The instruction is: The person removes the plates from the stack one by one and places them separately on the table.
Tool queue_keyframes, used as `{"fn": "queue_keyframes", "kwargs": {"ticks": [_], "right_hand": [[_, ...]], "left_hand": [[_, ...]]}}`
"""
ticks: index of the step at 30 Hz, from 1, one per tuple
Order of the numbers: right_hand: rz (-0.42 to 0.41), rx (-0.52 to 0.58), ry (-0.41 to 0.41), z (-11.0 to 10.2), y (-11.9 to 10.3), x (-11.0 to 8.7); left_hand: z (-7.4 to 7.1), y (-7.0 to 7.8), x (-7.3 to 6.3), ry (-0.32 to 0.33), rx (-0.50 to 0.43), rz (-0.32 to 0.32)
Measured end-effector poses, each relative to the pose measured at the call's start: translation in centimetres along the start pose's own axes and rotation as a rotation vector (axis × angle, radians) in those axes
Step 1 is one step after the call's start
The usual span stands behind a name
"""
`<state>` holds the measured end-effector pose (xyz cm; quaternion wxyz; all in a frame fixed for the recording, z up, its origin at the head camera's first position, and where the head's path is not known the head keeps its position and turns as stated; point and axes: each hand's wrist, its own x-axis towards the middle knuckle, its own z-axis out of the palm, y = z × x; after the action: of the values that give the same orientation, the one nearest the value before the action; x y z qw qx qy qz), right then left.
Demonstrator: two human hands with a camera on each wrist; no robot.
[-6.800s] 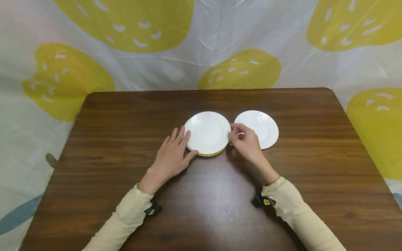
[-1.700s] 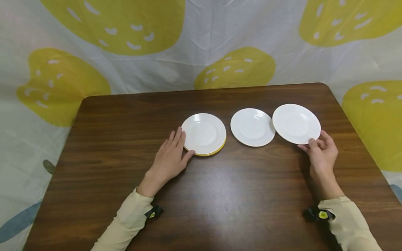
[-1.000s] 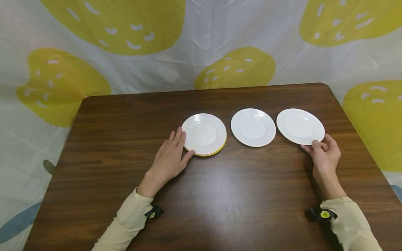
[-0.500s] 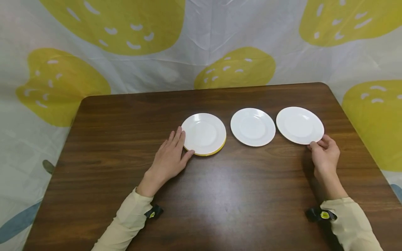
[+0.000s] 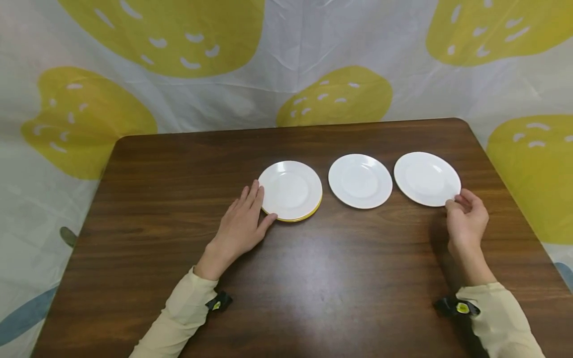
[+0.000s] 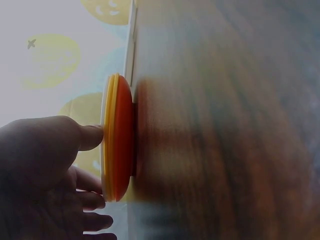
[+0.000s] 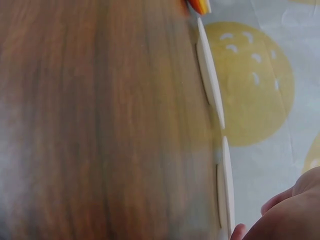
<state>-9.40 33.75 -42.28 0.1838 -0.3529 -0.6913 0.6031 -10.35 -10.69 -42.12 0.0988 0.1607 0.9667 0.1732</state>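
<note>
My left hand (image 5: 239, 226) lies against the left side of a stack of plates (image 5: 291, 191), its fingers fairly straight and thumb at the near rim. A white plate tops the stack; in the left wrist view yellow rims and an orange underside (image 6: 122, 145) show beneath it. To the right sits a single white plate (image 5: 360, 181), flat on the table. Farther right is another white plate (image 5: 427, 179), also flat. My right hand (image 5: 466, 221) is at that plate's near right rim, thumb tip right by the edge and fingers loosely bent beside it.
The plates stand in a row on a dark wooden table (image 5: 286, 298), toward its far edge. Behind hangs a pale cloth (image 5: 250, 99) with yellow fruit shapes. Black straps (image 5: 219, 302) sit at the cuffs of the light sleeves.
Since the earliest frame, the right hand has carried a white plate from the stack to the far right and set it down. Its fingers have since loosened from the rim. The left hand stays by the stack.
</note>
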Motion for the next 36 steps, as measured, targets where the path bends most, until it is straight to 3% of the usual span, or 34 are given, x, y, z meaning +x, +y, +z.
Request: {"fn": "queue_keyframes", "kwargs": {"ticks": [8, 17, 29, 36], "right_hand": [[-0.060, 0.096, 0.018, 1.0, -0.7, -0.8], [-0.096, 0.198, -0.038, 2.5, -1.4, -1.9], [-0.178, 0.142, -0.122, 5.1, -2.0, -3.3], [-0.196, 0.040, -0.193, 6.6, -2.0, -4.2]], "left_hand": [[0.0, 0.0, 0.0, 0.007, -0.001, 0.003], [0.0, -0.2, -0.1, 0.023, -0.001, 0.024], [0.1, -0.3, 0.0, 0.032, -0.002, 0.035], [-0.1, -0.2, -0.1, 0.022, -0.012, 0.035]]}}
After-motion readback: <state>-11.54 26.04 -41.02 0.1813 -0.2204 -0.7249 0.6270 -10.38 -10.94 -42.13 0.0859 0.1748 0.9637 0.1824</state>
